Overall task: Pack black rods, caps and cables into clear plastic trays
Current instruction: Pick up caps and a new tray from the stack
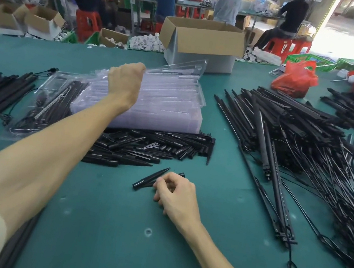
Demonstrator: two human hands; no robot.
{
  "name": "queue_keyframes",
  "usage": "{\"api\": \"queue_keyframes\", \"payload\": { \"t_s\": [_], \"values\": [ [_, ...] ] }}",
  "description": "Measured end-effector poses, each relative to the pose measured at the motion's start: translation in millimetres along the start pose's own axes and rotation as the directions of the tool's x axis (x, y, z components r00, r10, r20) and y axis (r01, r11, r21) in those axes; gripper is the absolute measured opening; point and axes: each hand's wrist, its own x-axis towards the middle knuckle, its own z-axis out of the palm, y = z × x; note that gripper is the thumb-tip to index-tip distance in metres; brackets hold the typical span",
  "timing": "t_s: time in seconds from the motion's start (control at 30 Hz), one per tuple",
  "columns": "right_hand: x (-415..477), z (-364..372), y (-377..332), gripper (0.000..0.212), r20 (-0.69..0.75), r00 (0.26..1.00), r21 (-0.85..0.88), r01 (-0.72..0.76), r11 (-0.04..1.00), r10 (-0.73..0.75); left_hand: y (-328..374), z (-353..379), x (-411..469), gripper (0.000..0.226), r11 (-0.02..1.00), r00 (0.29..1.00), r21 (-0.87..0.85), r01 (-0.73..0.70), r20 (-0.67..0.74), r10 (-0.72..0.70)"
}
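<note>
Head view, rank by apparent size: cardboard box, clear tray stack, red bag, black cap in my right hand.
1. clear tray stack
2. cardboard box, though it sits farther back, so its true size is unsure
3. red bag
4. black cap, pinched by the right hand

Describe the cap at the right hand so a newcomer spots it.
On the green table, find the heap of black caps in front of the clear tray stack. Just nearer, the right hand pinches a pointed cap, lying on the cloth apart from the heap.
</note>
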Motion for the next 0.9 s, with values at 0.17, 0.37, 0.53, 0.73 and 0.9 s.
{"api": "queue_keyframes", "payload": {
  "t_s": [0.17,0.37,0.53,0.73,0.9],
  "values": [
    [0,0,0,0.021,0.004,1.0,-0.001,-0.009,1.0,0.009,3,-9,12,0.021,0.995,0.99,-0.003,-0.097,-0.107,0.096],
    [-1,0,-2,0.021,0.007,1.0,0.003,-0.009,1.0,0.009,6,-10,-4,0.025,0.978,0.978,0.031,-0.204,-0.029,0.205],
    [0,-1,-1,0.022,0.001,1.0,-0.002,-0.004,1.0,0.004,9,-12,-33,0.031,0.971,0.971,0.059,-0.23,0.084,0.224],
    [-1,-2,-5,0.021,-0.012,1.0,0.037,0.0,0.999,0.0,11,-37,-113,0.04,0.934,0.933,0.048,-0.355,0.087,0.35],
    [-5,-7,-12,0.015,-0.06,0.998,0.149,-0.024,0.989,0.033,16,-65,-186,0.076,0.889,0.861,0.106,-0.445,0.325,0.392]
  ]
}}
